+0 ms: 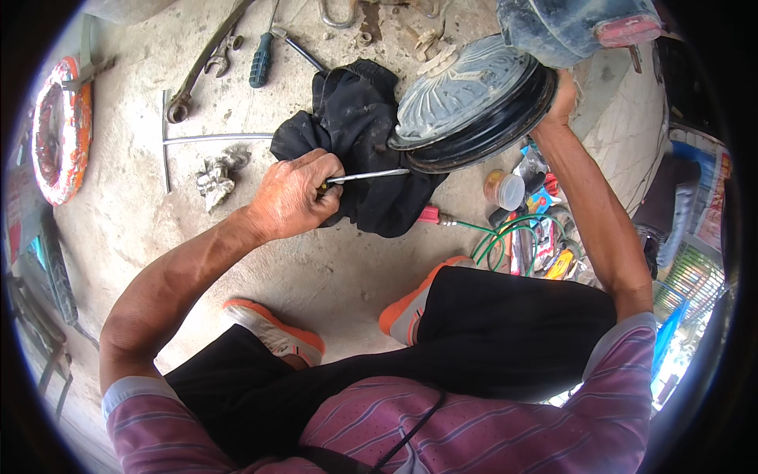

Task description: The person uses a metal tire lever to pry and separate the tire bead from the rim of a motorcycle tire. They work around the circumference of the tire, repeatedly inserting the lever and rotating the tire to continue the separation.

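The fingers of the left hand [300,193] are curled tightly together around the dark-and-yellow handle of a slim, steel-shafted, screwdriver-like tool [368,175], with the shaft pointing to the right. Its tip lies at the lower left edge of a round wheel with a dusty grey, ribbed metal hub and black rim [474,91]; whether tip and rim actually touch cannot be confirmed. The right hand [562,99] is at the wheel's far right edge; its fingers are hidden behind the rim, so their grip cannot be told. The wheel stands tilted in front of the person, above a crumpled black cloth [355,103]. In this inspector's judgement, the tip could skid off the curved rim if pressed at a shallow angle, scratching the black finish or jolting the left hand forward. The wheel could also tip or roll should the right hand's support slacken, and loose cloth folds under the shaft could snag the tool. Regarding containers, a small clear plastic jar with a pale round end [505,189] lies right of the cloth; something yellowish-brown shows through its wall, nature undetermined. Further right, a pale green plastic lattice basket [695,272] sits near the view's edge; its contents cannot be made out. A thin green hose [493,235] loops on the concrete floor below the jar.
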Motion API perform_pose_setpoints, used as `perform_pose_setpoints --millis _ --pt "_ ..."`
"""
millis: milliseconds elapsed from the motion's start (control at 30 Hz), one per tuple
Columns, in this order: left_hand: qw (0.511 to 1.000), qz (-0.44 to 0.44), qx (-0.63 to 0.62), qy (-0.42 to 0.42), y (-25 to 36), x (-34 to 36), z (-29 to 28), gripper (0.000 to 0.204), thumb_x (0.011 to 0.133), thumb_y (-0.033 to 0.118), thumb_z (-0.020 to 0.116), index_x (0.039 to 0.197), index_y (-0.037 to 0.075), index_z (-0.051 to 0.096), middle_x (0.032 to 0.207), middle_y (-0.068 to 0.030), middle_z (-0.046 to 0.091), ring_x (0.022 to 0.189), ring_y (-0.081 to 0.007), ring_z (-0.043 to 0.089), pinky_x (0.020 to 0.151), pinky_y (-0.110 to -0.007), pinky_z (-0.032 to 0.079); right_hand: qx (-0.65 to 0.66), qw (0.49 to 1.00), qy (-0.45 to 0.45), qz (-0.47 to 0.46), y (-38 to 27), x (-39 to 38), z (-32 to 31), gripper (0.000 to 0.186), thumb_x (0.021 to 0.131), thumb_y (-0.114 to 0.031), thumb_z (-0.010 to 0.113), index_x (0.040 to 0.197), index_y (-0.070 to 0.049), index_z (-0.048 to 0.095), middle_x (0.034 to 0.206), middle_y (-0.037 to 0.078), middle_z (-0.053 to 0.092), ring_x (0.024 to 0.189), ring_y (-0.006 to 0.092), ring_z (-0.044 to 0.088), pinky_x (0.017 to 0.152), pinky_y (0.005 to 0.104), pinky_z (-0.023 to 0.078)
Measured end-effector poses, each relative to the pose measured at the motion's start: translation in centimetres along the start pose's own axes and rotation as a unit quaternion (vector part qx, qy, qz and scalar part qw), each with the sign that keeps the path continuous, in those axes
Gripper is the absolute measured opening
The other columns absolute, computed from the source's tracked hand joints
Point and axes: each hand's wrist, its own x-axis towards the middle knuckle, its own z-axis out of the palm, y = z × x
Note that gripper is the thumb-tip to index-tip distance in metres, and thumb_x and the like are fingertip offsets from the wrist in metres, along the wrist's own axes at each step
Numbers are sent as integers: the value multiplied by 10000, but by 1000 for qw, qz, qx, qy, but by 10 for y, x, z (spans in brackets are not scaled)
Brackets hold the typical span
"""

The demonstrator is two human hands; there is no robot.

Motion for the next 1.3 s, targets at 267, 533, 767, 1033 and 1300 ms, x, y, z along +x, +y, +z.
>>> perform_pose_setpoints --millis 267,533,767,1033,1300 --pt "982 90 -77 148 28 52 29 338 935 109 857 1247 123 729 1130 -88 675 981 -322 731 828 -433 604 36 999 3 21 4 6 -3 415 1116 -410 494 1259 -70 683 1238 79 740 1121 265 699 1033 431 559" --pt "974 186 -4 130 36 83 15 149 961 71 777 1075 36 689 1036 -162 673 933 -438 701 771 -511 577 19 997 58 47 -9 7 15 399 1067 -391 576 1252 -49 666 1184 124 737 1095 283 695 1006 479 573" --pt "974 141 -21 173 128 102 -6 197 977 159 759 917 -3 663 901 -204 676 853 -472 685 773 -561 545 -72 991 0 117 -40 -8 38 391 1147 -311 441 1296 -42 683 1265 129 748 1141 264 702 1024 445 577" --pt "984 115 -54 124 131 99 -36 262 1050 233 719 1164 -3 727 1054 -253 722 961 -479 742 812 -567 606 -58 990 55 114 -39 -9 42 391 1133 -257 517 1361 39 635 1356 159 712 1243 308 696 1093 481 565" --pt "968 143 -178 105 84 18 5 532 1046 -42 673 1558 100 638 971 -155 643 764 -338 707 688 -444 600 -24 994 45 101 -24 -1 31 517 1135 -425 555 1420 -5 654 1389 145 716 1272 294 685 1125 477 545"
